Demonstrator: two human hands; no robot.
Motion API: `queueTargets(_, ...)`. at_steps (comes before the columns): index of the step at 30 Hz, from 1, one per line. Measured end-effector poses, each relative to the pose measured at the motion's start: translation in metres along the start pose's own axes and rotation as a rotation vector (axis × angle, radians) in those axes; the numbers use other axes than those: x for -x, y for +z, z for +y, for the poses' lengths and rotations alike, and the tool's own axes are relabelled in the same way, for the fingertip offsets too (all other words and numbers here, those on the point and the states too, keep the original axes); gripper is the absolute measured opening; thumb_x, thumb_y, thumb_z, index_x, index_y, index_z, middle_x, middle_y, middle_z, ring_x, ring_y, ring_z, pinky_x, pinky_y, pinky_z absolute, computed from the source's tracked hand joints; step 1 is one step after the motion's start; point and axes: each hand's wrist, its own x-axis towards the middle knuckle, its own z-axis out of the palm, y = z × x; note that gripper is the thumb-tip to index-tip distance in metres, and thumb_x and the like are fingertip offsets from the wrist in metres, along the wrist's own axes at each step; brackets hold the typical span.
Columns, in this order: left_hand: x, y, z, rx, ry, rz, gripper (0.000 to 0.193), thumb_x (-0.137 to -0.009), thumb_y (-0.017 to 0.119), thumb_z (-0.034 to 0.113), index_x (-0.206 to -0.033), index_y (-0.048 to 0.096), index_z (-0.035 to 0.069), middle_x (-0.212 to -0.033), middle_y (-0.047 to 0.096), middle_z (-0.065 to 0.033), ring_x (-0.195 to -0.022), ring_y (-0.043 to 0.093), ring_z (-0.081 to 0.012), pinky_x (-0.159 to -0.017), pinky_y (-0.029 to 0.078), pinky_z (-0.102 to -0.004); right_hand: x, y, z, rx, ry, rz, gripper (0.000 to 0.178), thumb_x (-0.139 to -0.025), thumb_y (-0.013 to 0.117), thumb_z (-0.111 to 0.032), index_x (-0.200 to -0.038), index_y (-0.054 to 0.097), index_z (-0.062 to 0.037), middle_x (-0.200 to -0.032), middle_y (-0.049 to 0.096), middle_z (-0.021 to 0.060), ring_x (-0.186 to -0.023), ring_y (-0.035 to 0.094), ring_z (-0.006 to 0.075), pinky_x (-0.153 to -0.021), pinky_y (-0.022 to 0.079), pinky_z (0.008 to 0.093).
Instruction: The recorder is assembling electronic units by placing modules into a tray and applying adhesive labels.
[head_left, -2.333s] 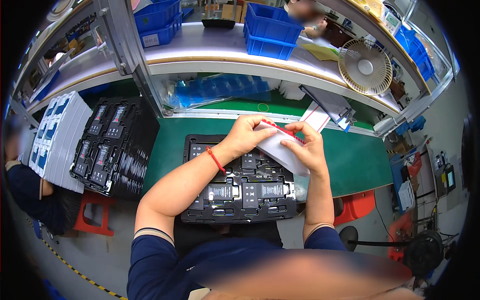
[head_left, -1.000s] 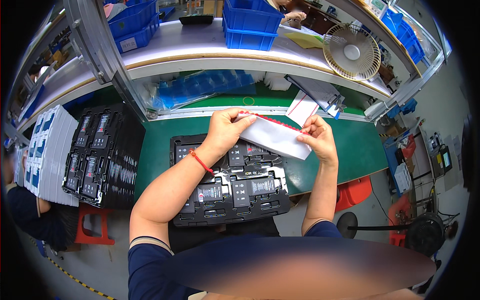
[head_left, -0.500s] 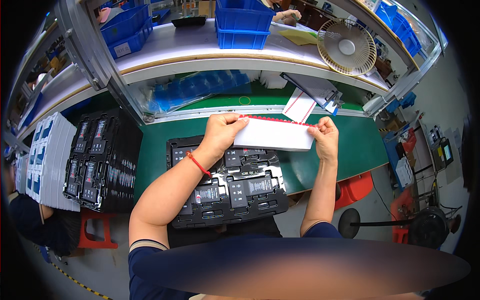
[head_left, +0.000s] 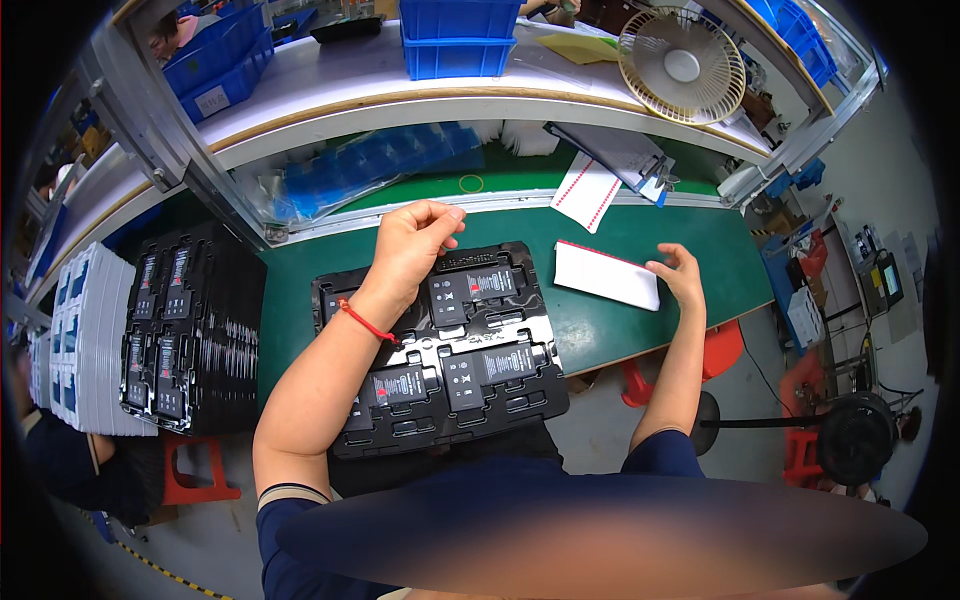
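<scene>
A white paper strip (head_left: pixel 605 277) with a row of red dots along its far edge lies on the green bench (head_left: pixel 690 235), right of the black tray. At the strip's right end is my right hand (head_left: pixel 682 278), open, its thumb and fingers apart. My left hand (head_left: pixel 412 245) hovers over the far left part of the black plastic tray (head_left: pixel 500 412), thumb and forefinger pinched; anything between them is too small to make out. Flat black batteries (head_left: pixel 510 362) with printed labels sit in the tray's compartments. My left forearm covers part of the tray.
To the left stand a tall stack of black trays (head_left: pixel 215 345) and a stack of white trays (head_left: pixel 95 340). A dotted white sheet (head_left: pixel 587 190) and a clipboard (head_left: pixel 625 160) lie at the back. Above, a shelf bears blue bins (head_left: pixel 458 57) and a fan (head_left: pixel 682 66).
Both hands have let go of the white strip, which now lies on the bench. My left hand has moved left over the tray; my right hand has opened and shifted right.
</scene>
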Motion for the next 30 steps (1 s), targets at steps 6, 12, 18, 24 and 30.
queueTargets(6,-0.001,-0.006,-0.01,-0.053,0.0,0.009,0.018,-0.093,0.071,0.021,-0.098,0.073,0.004,-0.088,0.071,-0.0033,-0.072,0.061,-0.009,-0.067,0.049,-0.0234,0.002,0.081,-0.05,0.44,-0.353,-0.153,0.029,-0.083,0.074,-0.027,-0.108,0.071,-0.0117,-0.112,0.068,0.0099,-0.109,0.06,0.0322,-0.096,0.043,0.043)
queueTargets(12,0.0,-0.003,-0.012,-0.067,0.029,0.006,0.017,-0.092,0.072,0.021,-0.096,0.073,0.004,-0.087,0.07,-0.0027,-0.072,0.06,-0.0085,-0.067,0.048,-0.0231,0.01,0.134,-0.069,0.445,-0.324,-0.196,0.02,-0.084,0.072,-0.022,-0.102,0.074,-0.0137,-0.11,0.063,0.0069,-0.114,0.05,0.0285,-0.102,0.029,0.0436)
queueTargets(18,-0.002,-0.005,-0.01,-0.129,0.08,-0.001,0.017,-0.092,0.071,0.02,-0.096,0.073,0.004,-0.087,0.07,-0.0024,-0.072,0.059,-0.0077,-0.067,0.048,-0.0228,0.015,0.139,-0.08,0.434,-0.528,-0.084,0.012,-0.078,0.074,-0.011,-0.09,0.073,-0.0104,-0.099,0.062,0.0067,-0.106,0.054,0.0286,-0.095,0.038,0.0419)
queueTargets(24,-0.002,-0.011,-0.007,-0.213,0.209,0.037,0.015,-0.091,0.071,0.014,-0.093,0.072,-0.001,-0.078,0.067,0.0,-0.07,0.058,-0.0059,-0.063,0.047,-0.0221,0.03,0.153,-0.076,0.2,-0.522,-0.081,0.008,-0.08,0.067,-0.001,-0.087,0.065,-0.0026,-0.084,0.06,0.014,-0.08,0.061,0.0345,-0.072,0.051,0.0423)
queueTargets(30,0.066,-0.02,0.029,-0.611,0.404,-0.497,0.018,-0.083,0.076,0.012,-0.097,0.071,0.003,-0.095,0.07,-0.0062,-0.089,0.065,-0.0202,-0.08,0.051,-0.033,0.051,0.128,-0.068,-0.142,-0.203,-0.282,0.004,-0.091,0.063,-0.002,-0.094,0.062,-0.0002,-0.093,0.067,0.0049,-0.084,0.063,0.0127,-0.078,0.051,0.0278)
